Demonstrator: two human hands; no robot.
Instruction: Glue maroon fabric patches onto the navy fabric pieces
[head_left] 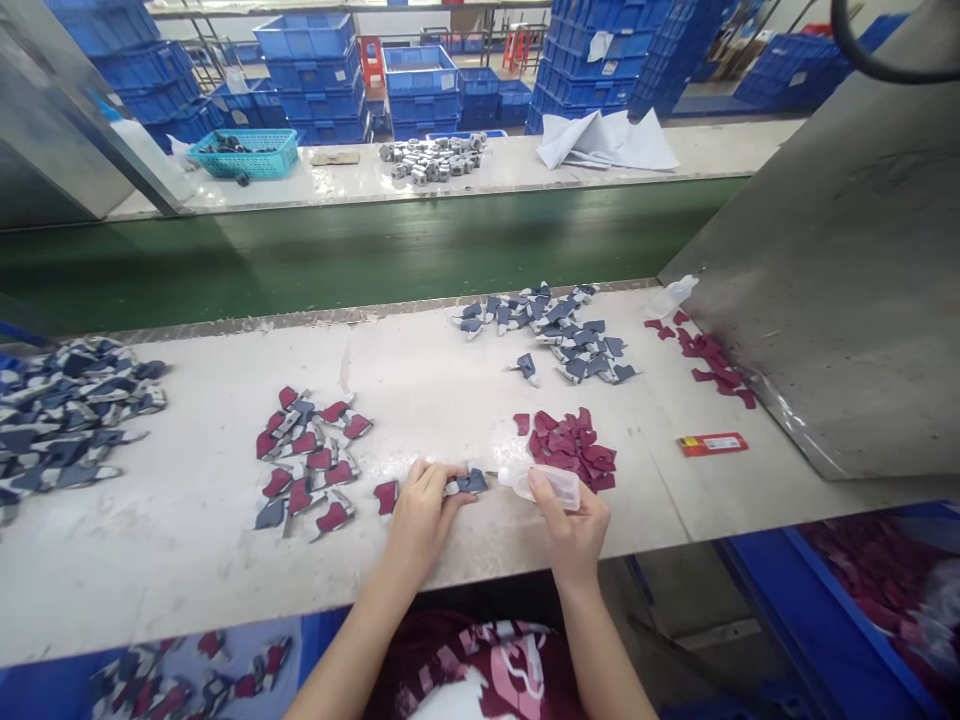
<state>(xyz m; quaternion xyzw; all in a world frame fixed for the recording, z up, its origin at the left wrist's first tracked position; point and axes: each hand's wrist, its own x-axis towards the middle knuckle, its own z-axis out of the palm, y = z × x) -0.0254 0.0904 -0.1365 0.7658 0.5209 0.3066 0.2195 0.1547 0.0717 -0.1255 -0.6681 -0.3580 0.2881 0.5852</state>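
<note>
My left hand (426, 505) rests on the white table, its fingers closed on a small blue-and-grey plastic part (471, 482). In my right hand (574, 525) is a clear squeeze bottle (551, 485), tilted so that its thin dark tip points at that part's blue face. Whether the tip touches it I cannot tell. A single maroon piece (386, 497) lies just left of my left hand. Beyond the bottle sits a heap of loose maroon pieces (574, 445). Left of my hands is a group of grey parts with maroon faces (311, 460).
More blue-and-grey parts lie in a far pile (570, 335) and a left pile (67, 410). At right are scattered maroon pieces (709, 360), a red packet (712, 444) and a metal panel (847, 280). A green conveyor belt (420, 245) runs behind. Blue bins (847, 620) stand below.
</note>
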